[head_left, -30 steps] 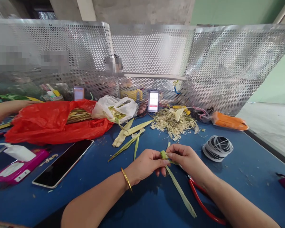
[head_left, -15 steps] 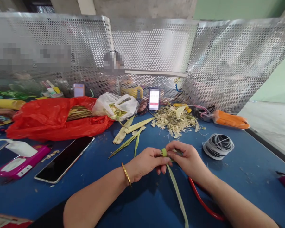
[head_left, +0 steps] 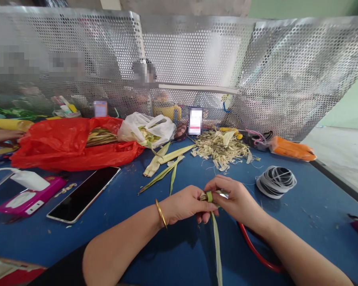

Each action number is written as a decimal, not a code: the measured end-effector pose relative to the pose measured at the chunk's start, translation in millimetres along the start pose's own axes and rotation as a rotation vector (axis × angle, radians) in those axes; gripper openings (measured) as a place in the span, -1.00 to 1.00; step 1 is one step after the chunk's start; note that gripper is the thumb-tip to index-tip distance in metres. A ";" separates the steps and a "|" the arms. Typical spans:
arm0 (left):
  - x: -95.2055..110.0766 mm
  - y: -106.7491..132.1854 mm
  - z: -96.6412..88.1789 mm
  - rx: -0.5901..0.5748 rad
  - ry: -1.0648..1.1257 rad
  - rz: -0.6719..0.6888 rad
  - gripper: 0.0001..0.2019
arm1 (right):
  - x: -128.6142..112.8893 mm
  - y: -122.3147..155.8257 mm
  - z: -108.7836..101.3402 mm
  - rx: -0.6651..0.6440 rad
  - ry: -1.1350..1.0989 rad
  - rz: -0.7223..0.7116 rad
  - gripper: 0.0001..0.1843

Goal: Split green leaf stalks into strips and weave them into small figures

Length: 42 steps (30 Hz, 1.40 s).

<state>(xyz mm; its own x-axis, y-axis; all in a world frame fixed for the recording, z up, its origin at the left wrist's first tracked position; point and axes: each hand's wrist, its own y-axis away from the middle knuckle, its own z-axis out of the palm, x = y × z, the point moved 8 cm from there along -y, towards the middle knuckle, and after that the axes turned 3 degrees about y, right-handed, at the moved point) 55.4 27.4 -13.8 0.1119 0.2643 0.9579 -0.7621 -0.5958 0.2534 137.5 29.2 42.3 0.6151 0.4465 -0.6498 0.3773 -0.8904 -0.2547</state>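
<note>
We find both hands meeting over the near middle of the blue counter. The left hand, with a gold bangle at the wrist, has its fingers closed together on a green leaf strip at its folded upper end. The right hand pinches the same fold from the other side, thumb and forefinger pressed on it. We record a small loop of the strip standing between the two sets of fingertips. The free tail hangs down from the fold towards the near edge of the view.

Red-handled scissors lie on the counter under the right forearm, partly hidden. A coil of black and white cord sits to the right of the right hand, apart from it. Loose leaf blades lie just beyond the hands, and a heap of pale trimmings lies further back. A phone lies face up to the left, near a pink case. A red bag and a white bag, both holding leaves, rest before the perforated metal screen. Another person's hand shows at the far left edge.
</note>
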 end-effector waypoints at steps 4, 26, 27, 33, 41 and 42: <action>-0.7 -1.9 -6.6 0.096 0.078 0.009 -0.69 | 6.5 2.2 -2.9 0.108 0.145 0.081 -0.89; -18.3 -1.6 4.5 0.022 -0.055 -0.124 -0.74 | 15.8 1.3 -0.1 0.076 -0.350 0.246 -0.71; -18.8 -1.6 4.8 0.013 -0.043 -0.128 -0.74 | 19.1 2.2 2.2 0.075 -0.402 0.297 -0.68; -22.7 -1.6 10.3 -0.063 -0.056 -0.150 -0.72 | 24.8 4.1 14.1 0.002 -0.470 0.404 -0.67; -23.4 1.5 19.3 -0.185 -0.163 -0.132 -0.79 | 34.0 9.8 30.7 -0.088 -0.744 0.572 -0.69; -22.6 1.5 19.3 -0.181 -0.167 -0.127 -0.80 | 35.8 10.8 31.8 -0.076 -0.756 0.590 -0.68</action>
<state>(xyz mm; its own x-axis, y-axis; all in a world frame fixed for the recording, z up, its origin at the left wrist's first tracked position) 64.0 5.9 -32.5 0.3063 0.1908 0.9326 -0.8351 -0.4164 0.3594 141.6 32.8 -6.5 0.1214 -0.2702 -0.9551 0.2103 -0.9334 0.2908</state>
